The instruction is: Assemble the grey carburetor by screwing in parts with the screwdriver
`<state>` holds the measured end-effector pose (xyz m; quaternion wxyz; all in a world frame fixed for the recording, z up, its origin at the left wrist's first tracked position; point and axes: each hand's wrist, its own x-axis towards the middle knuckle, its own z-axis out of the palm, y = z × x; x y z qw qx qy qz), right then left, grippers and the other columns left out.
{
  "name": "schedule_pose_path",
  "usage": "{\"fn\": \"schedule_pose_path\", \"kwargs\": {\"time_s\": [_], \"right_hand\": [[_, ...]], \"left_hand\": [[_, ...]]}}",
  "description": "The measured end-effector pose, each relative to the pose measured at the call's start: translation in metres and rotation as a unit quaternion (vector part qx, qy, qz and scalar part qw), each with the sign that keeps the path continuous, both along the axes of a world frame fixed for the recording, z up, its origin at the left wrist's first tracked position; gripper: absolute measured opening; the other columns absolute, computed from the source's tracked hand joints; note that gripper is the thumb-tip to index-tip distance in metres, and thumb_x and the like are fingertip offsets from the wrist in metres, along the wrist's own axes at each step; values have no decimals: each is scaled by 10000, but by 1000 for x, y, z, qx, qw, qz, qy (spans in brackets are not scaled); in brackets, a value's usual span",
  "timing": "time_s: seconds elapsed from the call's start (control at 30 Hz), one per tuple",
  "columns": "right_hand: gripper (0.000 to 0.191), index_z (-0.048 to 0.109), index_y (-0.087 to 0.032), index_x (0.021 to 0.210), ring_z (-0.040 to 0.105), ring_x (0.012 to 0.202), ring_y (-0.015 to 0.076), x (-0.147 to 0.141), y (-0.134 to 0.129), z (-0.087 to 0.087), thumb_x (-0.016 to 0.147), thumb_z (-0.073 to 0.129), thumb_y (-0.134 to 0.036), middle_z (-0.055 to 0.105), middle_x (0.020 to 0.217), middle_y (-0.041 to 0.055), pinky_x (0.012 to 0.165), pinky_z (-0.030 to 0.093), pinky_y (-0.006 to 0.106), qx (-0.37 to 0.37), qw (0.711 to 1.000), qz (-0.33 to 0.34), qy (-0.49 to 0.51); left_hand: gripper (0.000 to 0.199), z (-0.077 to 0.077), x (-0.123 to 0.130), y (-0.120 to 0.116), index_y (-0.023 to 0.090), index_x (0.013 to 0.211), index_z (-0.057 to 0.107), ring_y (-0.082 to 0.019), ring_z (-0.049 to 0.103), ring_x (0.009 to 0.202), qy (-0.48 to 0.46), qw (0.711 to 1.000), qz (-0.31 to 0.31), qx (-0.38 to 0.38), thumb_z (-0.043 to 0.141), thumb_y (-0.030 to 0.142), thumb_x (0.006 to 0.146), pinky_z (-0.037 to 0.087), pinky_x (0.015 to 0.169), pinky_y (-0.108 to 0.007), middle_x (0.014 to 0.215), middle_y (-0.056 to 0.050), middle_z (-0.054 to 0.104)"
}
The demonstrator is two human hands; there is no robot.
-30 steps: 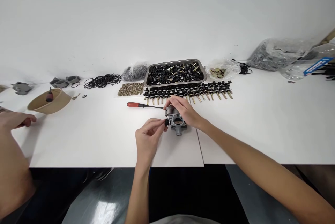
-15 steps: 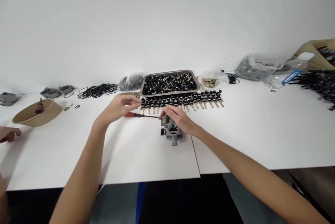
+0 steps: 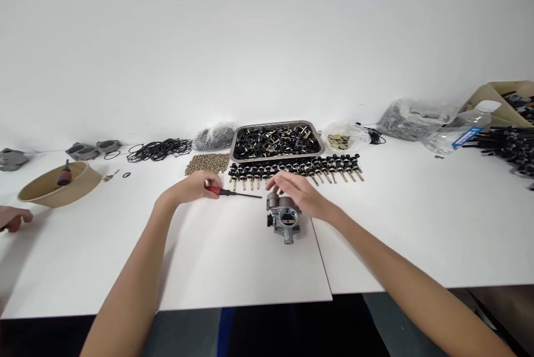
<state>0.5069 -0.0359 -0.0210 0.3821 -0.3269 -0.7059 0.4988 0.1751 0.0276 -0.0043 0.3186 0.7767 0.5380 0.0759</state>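
My left hand [image 3: 199, 186] is closed around the red handle of a screwdriver [image 3: 237, 194], which lies low over the table with its thin shaft pointing right. Just beyond the tip stands a grey metal carburetor [image 3: 287, 221], its round bore facing me. My right hand [image 3: 296, 193] hovers at the carburetor's top and far side, fingers loosely curved and apart. Whether its palm touches the carburetor is hidden. Behind both hands runs a row of small black fittings with brass-coloured stems [image 3: 292, 168].
Behind the row sit a metal tray [image 3: 277, 158] of black parts, a heap of small brass pieces [image 3: 207, 163] and a bag of discs [image 3: 340, 137]. A beige bowl [image 3: 58, 196], black rings [image 3: 161, 149] and another person's hand [image 3: 15, 218] are left; a bottle [image 3: 463, 129] is right.
My left hand has come down and taken hold of the screwdriver by its handle. My right hand has loosened from the carburetor's top. The view has shifted slightly.
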Motion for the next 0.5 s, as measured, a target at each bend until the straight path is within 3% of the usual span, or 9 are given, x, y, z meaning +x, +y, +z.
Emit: {"fn": "schedule_pose_path", "kwargs": {"time_s": [0.13, 0.27, 0.37, 0.5], "right_hand": [[346, 695, -177, 1049, 664, 957, 193, 56, 33, 34, 995, 533, -479, 712, 1069, 94, 869, 533, 376, 67, 984, -111, -119], [302, 731, -155, 1097, 703, 929, 208, 135, 84, 55, 941, 593, -373, 742, 1097, 119, 858, 549, 361, 72, 922, -265, -274], [227, 754, -100, 994, 702, 954, 249, 177, 118, 43, 848, 625, -216, 755, 1045, 159, 920, 525, 392, 67, 877, -336, -337], [97, 767, -129, 816, 705, 910, 258, 195, 148, 6, 743, 710, -160, 777, 952, 127, 896, 525, 360, 55, 858, -319, -398]], "left_hand": [[264, 7, -8, -1, 194, 800, 723, -125, 596, 719, -49, 998, 24, -23, 794, 408, 664, 477, 657, -207, 782, -44, 685], [326, 14, -22, -5, 182, 857, 743, -145, 635, 737, -154, 983, 101, -16, 856, 388, 631, 518, 644, -216, 802, -75, 708], [346, 13, -26, -5, 152, 877, 725, -174, 662, 672, -297, 948, 113, -28, 874, 348, 634, 550, 612, -259, 716, -88, 698], [352, 7, -16, -4, 130, 810, 690, -150, 592, 474, -493, 859, 135, -13, 888, 331, 600, 456, 383, -264, 804, -114, 728]]}}
